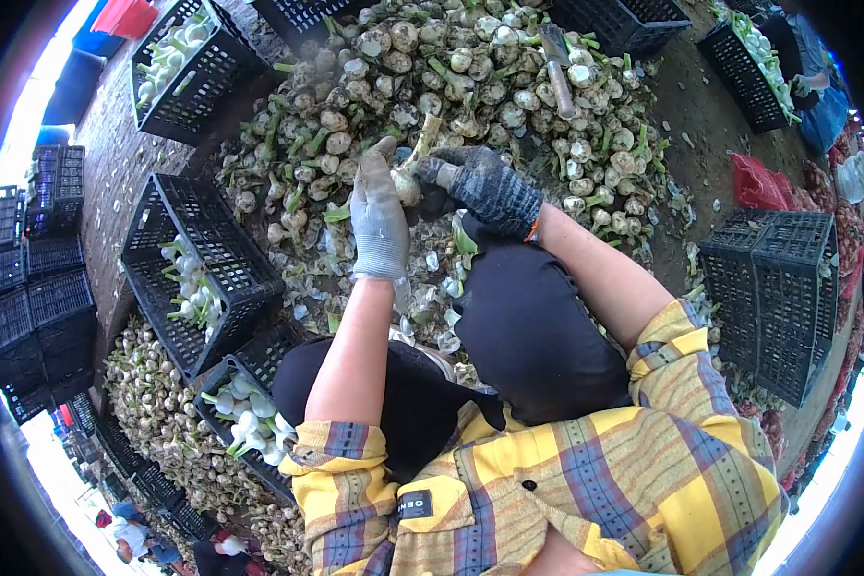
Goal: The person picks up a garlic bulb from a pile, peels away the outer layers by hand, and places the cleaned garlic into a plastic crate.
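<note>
A garlic bulb (408,186) with a thick cut stem is held between both hands, above the near edge of the garlic heap. My left hand (380,216), in a pale grey glove, closes around the bulb's left side with the thumb and fingers pointing up. From the right, my right hand (485,187), in a dark patterned glove, pinches the bulb near the base of the stem. Its lower fingers are partly hidden. Farther off, a blade with a worn handle (560,89) lies on the heap of unpeeled garlic (346,101).
Black crates with cleaned garlic stand left, an upright crate (206,288) among them and another crate (200,101) farther up. A black crate (768,298) stands right, near a red net bag (761,182). Peelings litter the ground. Another person's hand (812,84) is upper right.
</note>
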`<state>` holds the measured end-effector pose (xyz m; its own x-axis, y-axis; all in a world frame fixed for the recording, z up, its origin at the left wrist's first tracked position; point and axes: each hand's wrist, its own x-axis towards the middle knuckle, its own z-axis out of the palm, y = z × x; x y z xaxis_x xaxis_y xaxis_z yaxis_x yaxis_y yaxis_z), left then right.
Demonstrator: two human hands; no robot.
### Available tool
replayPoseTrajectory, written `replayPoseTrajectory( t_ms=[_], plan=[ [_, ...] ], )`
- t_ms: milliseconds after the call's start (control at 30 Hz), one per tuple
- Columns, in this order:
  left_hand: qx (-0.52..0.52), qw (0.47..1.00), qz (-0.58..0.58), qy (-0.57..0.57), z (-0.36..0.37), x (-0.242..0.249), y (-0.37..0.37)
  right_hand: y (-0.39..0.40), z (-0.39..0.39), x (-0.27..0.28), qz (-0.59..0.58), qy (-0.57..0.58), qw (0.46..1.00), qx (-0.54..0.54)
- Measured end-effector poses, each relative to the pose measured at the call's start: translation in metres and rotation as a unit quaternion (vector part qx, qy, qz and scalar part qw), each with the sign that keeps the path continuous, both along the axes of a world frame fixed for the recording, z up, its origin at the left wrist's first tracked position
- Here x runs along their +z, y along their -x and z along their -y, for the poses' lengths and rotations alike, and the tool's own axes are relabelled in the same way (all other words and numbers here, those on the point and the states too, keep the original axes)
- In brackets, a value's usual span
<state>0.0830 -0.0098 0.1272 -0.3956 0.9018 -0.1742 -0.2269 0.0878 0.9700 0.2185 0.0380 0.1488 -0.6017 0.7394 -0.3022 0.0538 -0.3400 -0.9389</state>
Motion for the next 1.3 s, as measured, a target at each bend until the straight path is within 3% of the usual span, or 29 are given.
replayPoseTrajectory(
  t_ms=[33, 333, 533, 633, 700, 767, 867, 1000, 1100, 1233, 1267, 1300],
  plan=[
    [0.002, 1.000, -0.008, -0.005, -0.001, 0.000, -0.001, 0.001, 0.001, 0.003, -0.012, 0.038, 0.999, -0.008],
    [-0.016, 0.998, -0.042, 0.032, 0.004, 0.002, 0.001, 0.001, -0.002, -0.007, 0.120, -0.206, 0.970, 0.048],
    [-0.076, 0.972, 0.187, 0.123, 0.004, 0.016, 0.006, 0.001, -0.001, -0.006, 0.174, -0.251, 0.952, 0.030],
    [0.005, 0.993, -0.079, 0.083, 0.001, -0.003, -0.001, 0.000, -0.004, -0.011, 0.229, -0.291, 0.929, 0.000],
    [-0.003, 1.000, 0.025, -0.009, 0.009, 0.004, -0.016, -0.001, -0.009, -0.029, 0.251, -0.330, 0.909, -0.040],
    [0.016, 0.995, -0.072, -0.073, 0.008, -0.011, -0.016, 0.000, -0.008, -0.023, 0.239, -0.320, 0.915, -0.052],
    [-0.012, 0.995, 0.085, 0.041, 0.012, -0.009, -0.001, 0.003, -0.004, -0.016, 0.235, -0.298, 0.924, -0.054],
    [-0.031, 0.993, 0.074, 0.085, 0.010, -0.007, 0.001, 0.005, -0.005, -0.013, 0.252, -0.260, 0.930, -0.064],
    [0.004, 0.999, -0.031, -0.018, 0.008, -0.020, -0.012, 0.006, -0.006, -0.018, 0.259, -0.252, 0.929, -0.077],
    [-0.007, 0.982, 0.143, 0.123, 0.010, 0.015, -0.003, 0.007, -0.005, -0.023, 0.181, -0.230, 0.952, -0.092],
    [-0.028, 0.974, 0.202, 0.098, 0.009, 0.001, 0.002, 0.007, -0.005, -0.025, 0.186, -0.222, 0.953, -0.089],
    [-0.023, 0.977, 0.181, 0.112, 0.010, -0.002, 0.002, 0.007, -0.006, -0.026, 0.191, -0.216, 0.954, -0.086]
  ],
)
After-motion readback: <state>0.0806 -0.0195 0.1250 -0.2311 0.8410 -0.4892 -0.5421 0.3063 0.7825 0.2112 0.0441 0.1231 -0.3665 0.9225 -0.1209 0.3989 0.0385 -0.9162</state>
